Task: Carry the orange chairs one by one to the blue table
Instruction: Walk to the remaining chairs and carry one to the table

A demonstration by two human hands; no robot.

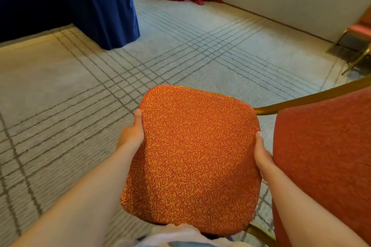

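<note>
No readable text, label, brand, number or sign anywhere.

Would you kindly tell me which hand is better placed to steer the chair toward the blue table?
Probably the left: the left hand grips the orange chair on the side nearer the blue table, while the right hand is tucked in beside its backrest.
</note>
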